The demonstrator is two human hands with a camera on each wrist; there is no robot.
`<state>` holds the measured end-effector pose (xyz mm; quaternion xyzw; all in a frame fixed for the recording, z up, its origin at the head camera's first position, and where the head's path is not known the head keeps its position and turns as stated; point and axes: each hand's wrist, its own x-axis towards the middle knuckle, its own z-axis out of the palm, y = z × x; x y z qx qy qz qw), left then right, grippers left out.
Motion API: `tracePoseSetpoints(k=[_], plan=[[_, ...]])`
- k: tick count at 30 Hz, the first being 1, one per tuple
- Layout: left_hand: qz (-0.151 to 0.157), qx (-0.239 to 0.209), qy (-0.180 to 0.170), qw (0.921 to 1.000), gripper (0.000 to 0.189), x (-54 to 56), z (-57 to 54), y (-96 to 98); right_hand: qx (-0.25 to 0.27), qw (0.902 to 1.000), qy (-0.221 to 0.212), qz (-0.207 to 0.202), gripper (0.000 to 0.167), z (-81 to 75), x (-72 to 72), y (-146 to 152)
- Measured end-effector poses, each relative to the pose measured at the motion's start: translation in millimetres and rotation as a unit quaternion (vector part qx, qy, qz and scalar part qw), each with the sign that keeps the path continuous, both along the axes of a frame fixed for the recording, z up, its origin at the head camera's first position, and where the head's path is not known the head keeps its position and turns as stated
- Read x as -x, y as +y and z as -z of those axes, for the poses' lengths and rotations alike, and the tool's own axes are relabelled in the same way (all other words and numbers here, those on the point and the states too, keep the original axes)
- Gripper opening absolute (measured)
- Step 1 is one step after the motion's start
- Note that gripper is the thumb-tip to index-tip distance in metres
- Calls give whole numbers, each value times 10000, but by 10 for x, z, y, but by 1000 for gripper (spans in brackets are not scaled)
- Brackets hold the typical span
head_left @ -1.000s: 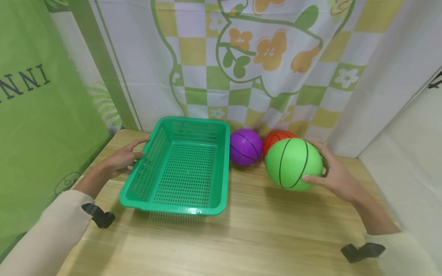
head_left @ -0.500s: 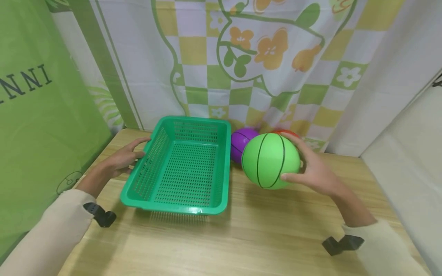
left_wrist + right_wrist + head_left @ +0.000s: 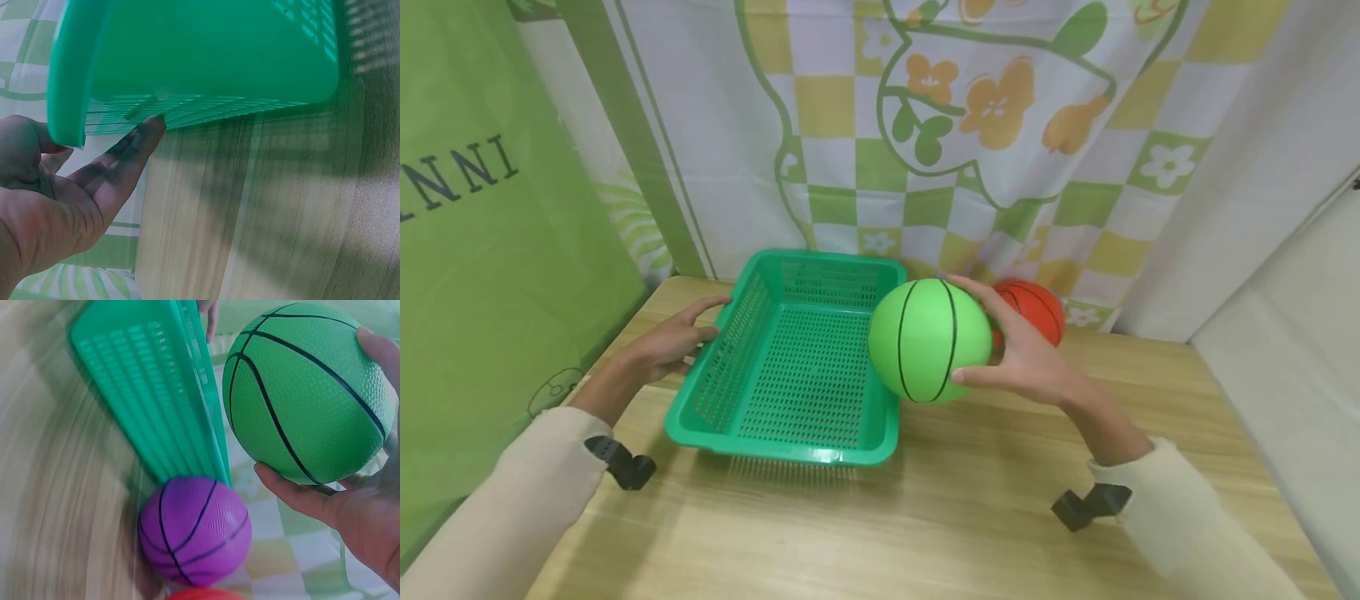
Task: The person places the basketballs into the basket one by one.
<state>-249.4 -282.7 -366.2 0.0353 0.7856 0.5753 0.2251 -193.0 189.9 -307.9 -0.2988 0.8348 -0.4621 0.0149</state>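
Observation:
My right hand (image 3: 1026, 354) grips a green ball (image 3: 928, 340) with black lines, thumb and fingers spread around it. In the head view the ball overlaps the right rim of a green plastic basket (image 3: 782, 452). The right wrist view has the green ball (image 3: 306, 394) above the level of the basket's side (image 3: 134, 381). My left hand (image 3: 673, 342) is at the basket's left side. Seen from the left wrist, its fingers (image 3: 128, 162) extend straight along the outer wall, the thumb beside the rim. A purple ball (image 3: 195, 531) rests beside the basket, hidden in the head view.
A red ball (image 3: 1037, 312) sits near the back edge of the wooden table (image 3: 970, 508), behind my right hand. A patterned curtain (image 3: 827, 108) hangs behind the table. Green fabric (image 3: 490, 250) stands to the left and a pale surface (image 3: 1292, 333) to the right.
My right hand has carried the green ball leftward, from in front of the red ball to the basket's right rim. More of the red ball shows now. The left hand and basket stay put.

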Motion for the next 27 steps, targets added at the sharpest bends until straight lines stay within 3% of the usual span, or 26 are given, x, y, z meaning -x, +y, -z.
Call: tracePoseSetpoints(k=[8,27], plan=[[-36,-19,-15,10000,65,6,10,-4,230,9982,-270,-492,99,55,30,-299],[-61,6,-9,10000,65,13,15,-6,-325,9945,254,-964,103,190,162,-794]])
